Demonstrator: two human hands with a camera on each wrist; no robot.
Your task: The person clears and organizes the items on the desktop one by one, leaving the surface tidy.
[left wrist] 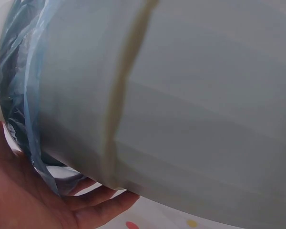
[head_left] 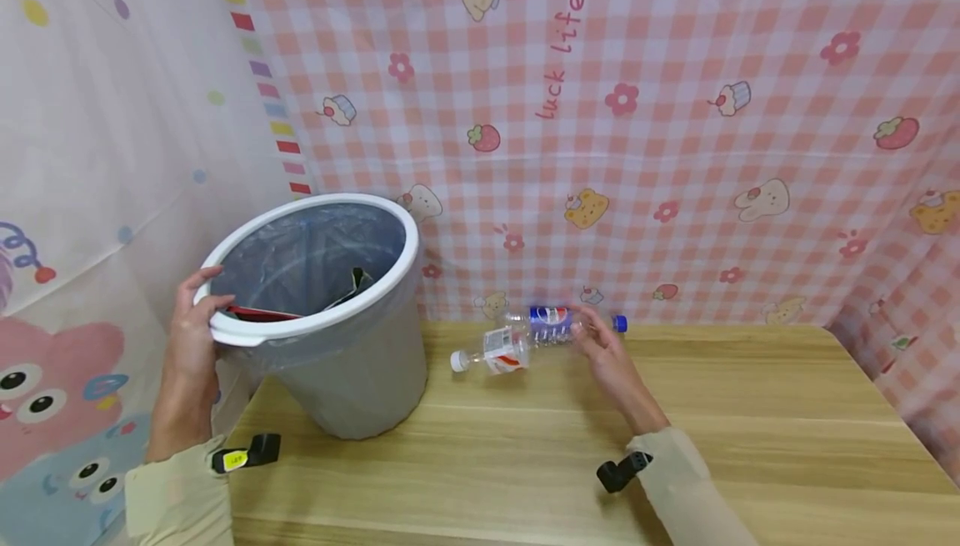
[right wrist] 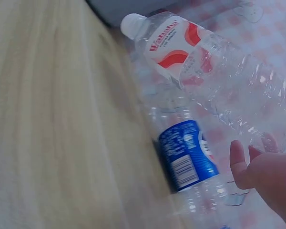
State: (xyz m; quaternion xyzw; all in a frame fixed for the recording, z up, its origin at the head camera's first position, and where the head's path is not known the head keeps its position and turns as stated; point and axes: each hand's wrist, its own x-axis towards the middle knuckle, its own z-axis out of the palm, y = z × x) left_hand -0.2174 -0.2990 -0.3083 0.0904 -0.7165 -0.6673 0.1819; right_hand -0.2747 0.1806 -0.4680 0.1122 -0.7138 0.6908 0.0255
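My left hand [head_left: 197, 329] grips the white rim [head_left: 243, 331] of a grey trash bin [head_left: 360, 379] lined with a plastic bag [left wrist: 32, 95]; several fingers reach below the rim along the outer wall. My right hand [head_left: 603, 354] is at the base end of a clear plastic bottle [right wrist: 229, 81] with a white cap and a red-and-white label, its fingers around that end. Beneath and behind it, a second clear bottle with a blue label [right wrist: 187, 155] and blue cap lies on the table along the back edge.
The bin stands at the left of the wood-grain table [head_left: 525, 463]. Inside it show a red flat piece [head_left: 262, 313] and a dark one [head_left: 358, 281]. A pink checked cloth [head_left: 675, 154] hangs behind the table, and a white patterned cloth [head_left: 135, 162] at the left.
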